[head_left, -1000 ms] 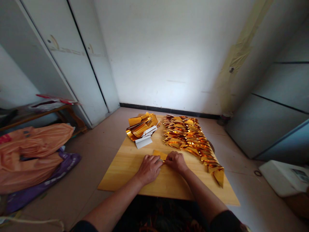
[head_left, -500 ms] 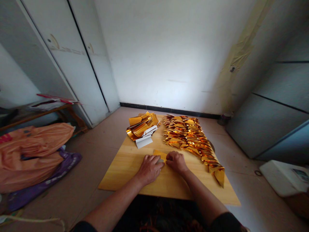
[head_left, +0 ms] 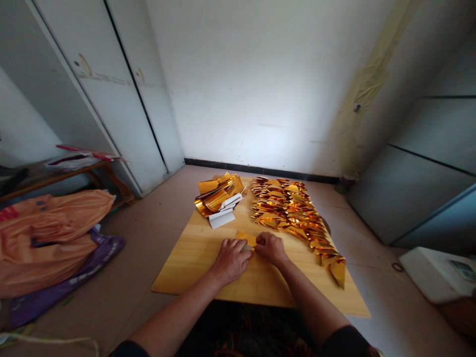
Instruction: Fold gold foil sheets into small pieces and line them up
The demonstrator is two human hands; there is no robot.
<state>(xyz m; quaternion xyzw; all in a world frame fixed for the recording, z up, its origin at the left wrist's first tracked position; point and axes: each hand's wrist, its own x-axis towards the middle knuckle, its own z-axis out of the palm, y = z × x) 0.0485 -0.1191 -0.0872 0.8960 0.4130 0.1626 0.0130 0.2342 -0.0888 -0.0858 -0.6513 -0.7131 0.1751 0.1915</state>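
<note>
A small sheet of gold foil paper (head_left: 246, 237) lies on the wooden board (head_left: 193, 263), between my two hands. My left hand (head_left: 231, 261) presses on its near left part, fingers over the paper. At its right edge, my right hand (head_left: 271, 248) has its fingers closed in a pinch. A greyish patch shows under the left fingertips; I cannot make out what it is. Beyond my left hand lies a loose pile of gold foil sheets (head_left: 219, 196), some with white backs turned up. Rows of folded gold foil pieces (head_left: 286, 203) stand close together on the right side.
A pale cabinet (head_left: 111, 89) stands at the left, with an orange bag (head_left: 55, 243) and a purple bag (head_left: 70, 275) on the floor. At the right are a grey fridge-like cabinet (head_left: 420, 173) and a white box (head_left: 439, 272). A wall (head_left: 253, 89) rises behind the board.
Hardly anything differs. My right fingers have shifted very slightly at the paper's edge; my left hand stays in place on the sheet.
</note>
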